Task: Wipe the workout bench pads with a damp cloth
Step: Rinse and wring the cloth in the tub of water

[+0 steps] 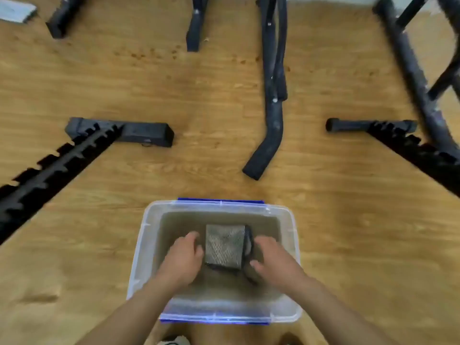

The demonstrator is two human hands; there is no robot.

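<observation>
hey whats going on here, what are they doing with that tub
A person has both hands in a clear plastic tub on the wooden floor. The left hand and right hand grip opposite edges of a folded grey cloth, apparently soaking it in murky water. Black metal frames stand around; no wiping is under way yet.

honey-tan on the floor (224, 95), streaked with brown wood grain and a few darker flecks. see-through, milky white for the tub (148, 245), with bright blue clips (220, 200). murky grey-brown in the water (179, 220). grey on the cloth (225, 246), crossed by a dark net pattern, black along its edge. matte black on the frames (146, 134), scuffed pale in spots. pale grey-white on the slab (15, 9).
</observation>
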